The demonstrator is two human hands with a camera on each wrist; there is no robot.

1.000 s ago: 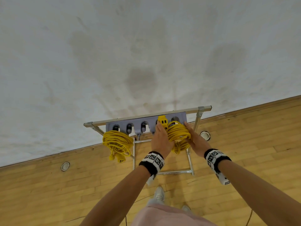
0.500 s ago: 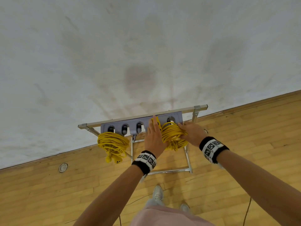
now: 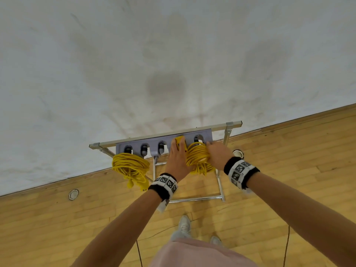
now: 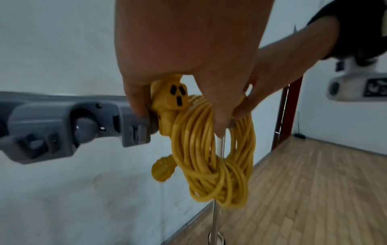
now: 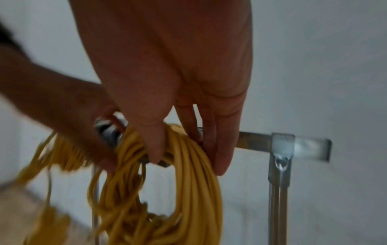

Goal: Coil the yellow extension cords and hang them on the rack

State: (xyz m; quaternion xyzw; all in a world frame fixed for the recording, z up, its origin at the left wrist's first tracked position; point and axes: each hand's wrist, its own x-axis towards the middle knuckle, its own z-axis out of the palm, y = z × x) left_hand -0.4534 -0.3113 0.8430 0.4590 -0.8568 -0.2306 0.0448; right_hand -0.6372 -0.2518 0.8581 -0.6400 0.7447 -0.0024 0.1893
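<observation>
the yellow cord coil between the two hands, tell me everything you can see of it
The yellow extension cord coil is a bundle of many thin, glossy, plastic-looking loops, somewhat loose and tangled at the bottom. It hangs at the right end of the grey plastic hook rack on the metal stand. Its yellow socket end sits at the top, its plug end dangles lower. The left hand holds the socket side; the right hand grips the loops' top.

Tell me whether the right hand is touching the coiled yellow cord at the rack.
Touching. The right wrist view shows the right hand with thumb and fingers lying on the top strands of the coiled yellow cord, no gap between them.
</observation>
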